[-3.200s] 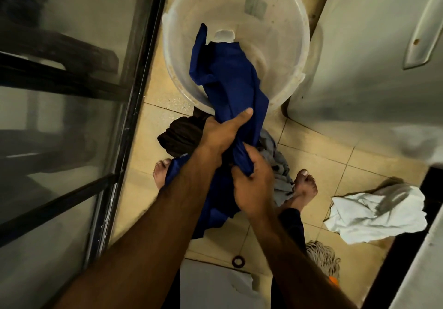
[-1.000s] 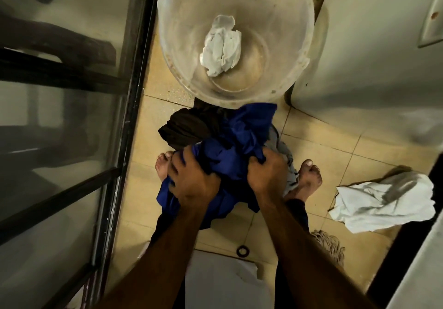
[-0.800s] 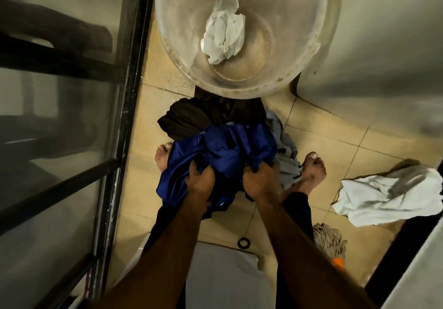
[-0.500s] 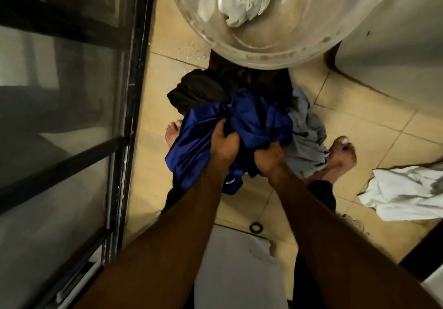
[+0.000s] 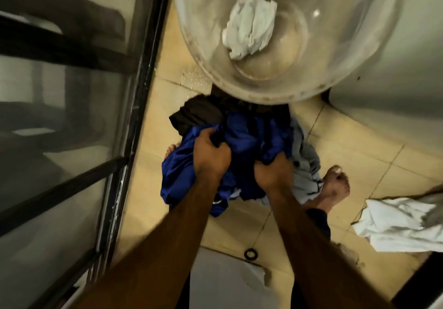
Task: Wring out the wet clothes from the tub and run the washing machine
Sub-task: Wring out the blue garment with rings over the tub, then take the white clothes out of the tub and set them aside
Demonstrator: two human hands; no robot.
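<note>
Within left grip (image 5: pixel 209 158), right grip (image 5: pixel 271 172): blue cloth (image 5: pixel 249 138).

The tub (image 5: pixel 263 96) is cut off by the top edge. The fingers of the right hand (image 5: pixel 273 173) are buried in the blue cloth (image 5: pixel 249 138), by which the left foot (image 5: pixel 170 151) is mostly covered. The dark garment (image 5: pixel 196 114) is partly hidden under the tub's rim. The floor cloth (image 5: pixel 395 224) is cropped at the right edge.
</note>
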